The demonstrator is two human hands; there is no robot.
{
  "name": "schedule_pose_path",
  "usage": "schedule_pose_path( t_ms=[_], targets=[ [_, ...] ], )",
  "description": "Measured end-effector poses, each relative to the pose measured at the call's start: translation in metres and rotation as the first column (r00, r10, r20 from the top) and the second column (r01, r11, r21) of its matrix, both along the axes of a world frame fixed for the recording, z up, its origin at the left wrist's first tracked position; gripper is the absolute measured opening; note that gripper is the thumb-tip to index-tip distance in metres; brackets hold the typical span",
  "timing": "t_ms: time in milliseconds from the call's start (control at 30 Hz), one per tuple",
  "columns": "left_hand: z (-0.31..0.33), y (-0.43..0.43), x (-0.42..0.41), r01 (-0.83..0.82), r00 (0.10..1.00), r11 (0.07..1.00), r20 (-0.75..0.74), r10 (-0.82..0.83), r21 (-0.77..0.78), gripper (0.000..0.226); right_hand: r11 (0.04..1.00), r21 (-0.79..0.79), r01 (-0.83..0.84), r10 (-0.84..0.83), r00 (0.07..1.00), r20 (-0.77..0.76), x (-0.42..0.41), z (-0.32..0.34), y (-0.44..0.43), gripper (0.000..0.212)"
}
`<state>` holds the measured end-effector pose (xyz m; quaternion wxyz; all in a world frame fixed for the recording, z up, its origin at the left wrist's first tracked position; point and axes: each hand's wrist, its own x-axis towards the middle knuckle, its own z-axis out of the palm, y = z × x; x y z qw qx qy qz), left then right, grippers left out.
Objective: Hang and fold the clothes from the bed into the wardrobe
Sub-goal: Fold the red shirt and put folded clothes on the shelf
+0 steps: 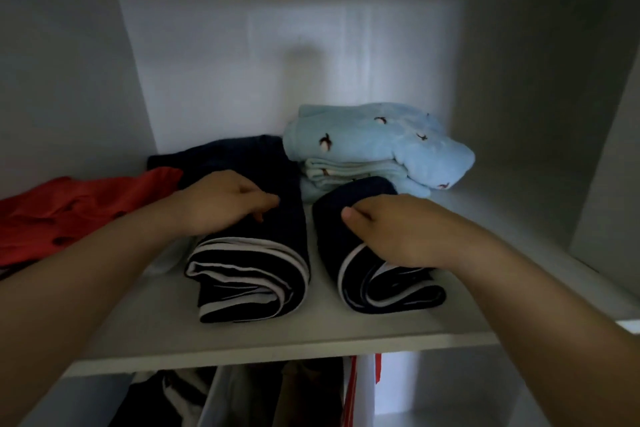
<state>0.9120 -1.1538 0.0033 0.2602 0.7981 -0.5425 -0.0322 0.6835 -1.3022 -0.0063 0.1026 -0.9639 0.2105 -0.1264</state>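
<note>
The fingers [267, 200] of the left hand [221, 204] are lying close together and loosely bent, their tips resting on the top of the left navy bundle [249, 281] without closing round it. The palm is lying flat on the fabric behind them and the forearm is reaching in from the lower left. The thumb [349, 214] of the right hand [394, 229] is pressing against the top of the right navy bundle [388, 291]. The other fingers of that hand are curling down out of sight on the far side, so I cannot tell whether they are gripping the cloth or only lying on it. The two bundles, both folded into thick rolls with white trim showing at their near ends, are sitting side by side and just apart on the shelf [277, 340] of the wardrobe [277, 62], close to its front edge. Directly behind the right bundle and touching it, a light blue fleece stack [374, 142] with small dark motifs is sitting folded toward the back wall. Behind the left bundle a dark garment [225, 152] is lying flat, and to its left a red garment [69, 211] is spreading loosely across the shelf, partly under the left forearm. Below the shelf, hanging clothes [242, 395] are showing in dark, white and red.
</note>
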Motion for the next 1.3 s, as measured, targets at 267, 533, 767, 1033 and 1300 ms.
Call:
schedule_pose_path(
  t_ms=[267,533,767,1033,1300],
  targets=[
    [0.000,0.021,-0.001,-0.137,0.969,0.956,0.237,0.074,0.258,0.053,0.981,0.181,0.069,-0.053,0.994,-0.093,0.019,0.002,-0.011,0.060],
    [-0.005,0.029,0.008,-0.097,0.967,0.943,0.255,0.014,0.317,0.050,0.935,0.355,0.020,0.025,0.992,-0.124,0.056,-0.018,0.013,0.076],
    [0.011,0.023,0.001,-0.051,0.985,0.991,0.167,0.031,0.121,0.039,0.956,0.294,0.016,-0.016,1.000,-0.004,0.049,-0.013,-0.001,0.059],
    [0.009,-0.002,-0.019,-0.050,0.975,0.812,0.203,-0.086,0.582,0.071,0.964,0.264,-0.002,0.049,0.984,-0.171,0.050,-0.010,-0.002,0.069],
    [0.065,-0.056,0.005,-0.119,0.877,0.948,0.478,-0.039,0.296,0.046,0.952,0.260,0.164,-0.199,0.973,0.115,0.038,0.021,-0.068,0.048]
  ],
)
